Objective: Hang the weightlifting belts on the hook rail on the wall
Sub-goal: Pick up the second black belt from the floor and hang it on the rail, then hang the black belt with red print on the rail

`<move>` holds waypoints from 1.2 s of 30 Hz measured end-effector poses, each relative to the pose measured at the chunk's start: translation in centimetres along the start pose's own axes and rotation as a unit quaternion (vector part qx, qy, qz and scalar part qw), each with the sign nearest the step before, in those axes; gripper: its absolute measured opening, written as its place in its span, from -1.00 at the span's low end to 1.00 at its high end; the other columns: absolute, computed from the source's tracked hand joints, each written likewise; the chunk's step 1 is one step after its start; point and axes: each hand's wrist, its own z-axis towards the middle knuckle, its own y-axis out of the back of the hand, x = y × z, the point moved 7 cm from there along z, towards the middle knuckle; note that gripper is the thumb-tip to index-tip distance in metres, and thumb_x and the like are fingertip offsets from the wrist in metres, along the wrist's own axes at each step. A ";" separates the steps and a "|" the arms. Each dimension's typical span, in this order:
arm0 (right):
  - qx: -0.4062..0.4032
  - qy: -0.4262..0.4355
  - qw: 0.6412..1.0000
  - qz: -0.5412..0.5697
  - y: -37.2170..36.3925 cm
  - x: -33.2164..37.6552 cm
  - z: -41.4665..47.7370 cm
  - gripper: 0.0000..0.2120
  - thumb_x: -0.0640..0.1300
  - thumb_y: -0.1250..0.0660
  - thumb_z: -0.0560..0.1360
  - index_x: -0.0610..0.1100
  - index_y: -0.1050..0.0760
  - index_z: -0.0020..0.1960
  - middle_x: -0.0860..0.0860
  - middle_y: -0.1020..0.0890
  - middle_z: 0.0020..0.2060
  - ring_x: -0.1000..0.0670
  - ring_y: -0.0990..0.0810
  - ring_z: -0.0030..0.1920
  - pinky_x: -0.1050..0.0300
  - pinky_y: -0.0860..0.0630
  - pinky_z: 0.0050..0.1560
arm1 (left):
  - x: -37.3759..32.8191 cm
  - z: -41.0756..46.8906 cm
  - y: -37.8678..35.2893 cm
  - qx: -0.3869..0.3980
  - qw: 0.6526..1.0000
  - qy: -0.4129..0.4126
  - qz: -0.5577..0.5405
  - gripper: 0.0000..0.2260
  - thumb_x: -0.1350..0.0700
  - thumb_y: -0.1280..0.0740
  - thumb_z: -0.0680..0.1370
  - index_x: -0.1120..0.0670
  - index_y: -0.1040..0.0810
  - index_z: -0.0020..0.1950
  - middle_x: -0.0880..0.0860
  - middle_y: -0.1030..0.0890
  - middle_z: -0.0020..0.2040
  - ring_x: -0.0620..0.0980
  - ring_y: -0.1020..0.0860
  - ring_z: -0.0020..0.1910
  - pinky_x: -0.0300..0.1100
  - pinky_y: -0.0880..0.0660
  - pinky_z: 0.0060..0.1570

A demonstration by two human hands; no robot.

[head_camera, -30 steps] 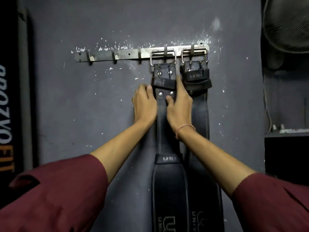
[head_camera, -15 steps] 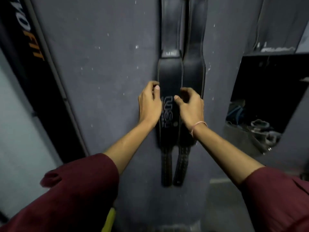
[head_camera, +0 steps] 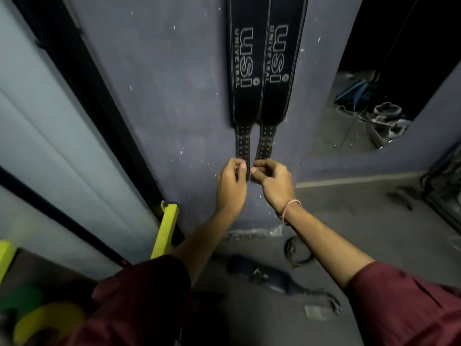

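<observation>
Two black weightlifting belts hang side by side on the grey wall, each printed with a pale logo. The left belt [head_camera: 245,71] narrows into a punched tail, and my left hand [head_camera: 232,186] pinches that tail's end. The right belt [head_camera: 279,71] hangs just beside it, touching it; my right hand [head_camera: 270,183] pinches the end of its punched tail. Both tails lie flat against the wall, a small gap between them. The hook rail is above the frame, out of view.
A dark strap-like item [head_camera: 264,273] and a ring-shaped object [head_camera: 298,250] lie on the floor below my arms. A yellow-green frame post [head_camera: 166,231] stands at the wall's left edge. Right of the belts a recess [head_camera: 369,113] holds tangled cables.
My hands have slid down the belts from the buckle area, past the wide printed section, to the tail ends. The view has tilted down, so the rail has left the frame.
</observation>
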 end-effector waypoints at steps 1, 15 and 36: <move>0.011 -0.015 1.000 0.007 0.1 -1.8 -0.7 -0.85 -0.23 -0.37 0.56 -0.19 -0.58 0.13 -0.08 -0.67 -0.13 -0.10 -0.65 -0.02 0.02 -0.62 0.10 | 1.4 -1.5 -0.7 0.007 1.000 0.014 0.002 -0.86 0.12 -0.22 0.67 0.12 -0.54 0.04 0.07 -0.62 -0.09 -0.03 -0.53 -0.13 -0.30 -0.35 -0.25; 0.094 -0.218 0.971 -0.029 -0.6 -22.9 -3.7 -0.88 -0.37 -0.39 0.50 -0.28 -0.63 0.03 -0.17 -0.69 -0.07 -0.13 -0.65 0.03 -0.18 -0.55 0.24 | 18.2 -12.8 -6.7 0.035 0.974 0.221 0.040 -0.90 0.25 -0.23 0.64 0.23 -0.53 0.02 0.14 -0.58 -0.08 0.05 -0.53 -0.07 -0.20 -0.41 -0.04; 0.299 -0.281 0.885 -0.222 -26.8 -67.1 10.2 -0.72 -0.33 -0.31 0.57 -0.35 -0.53 0.26 -0.26 -0.61 0.19 -0.23 -0.56 0.24 0.07 -0.45 0.20 | 69.8 -12.3 -16.9 0.000 0.866 0.500 0.012 -0.64 -0.04 -0.15 0.68 0.21 -0.54 0.23 0.22 -0.63 0.09 0.21 -0.60 0.08 -0.12 -0.47 -0.01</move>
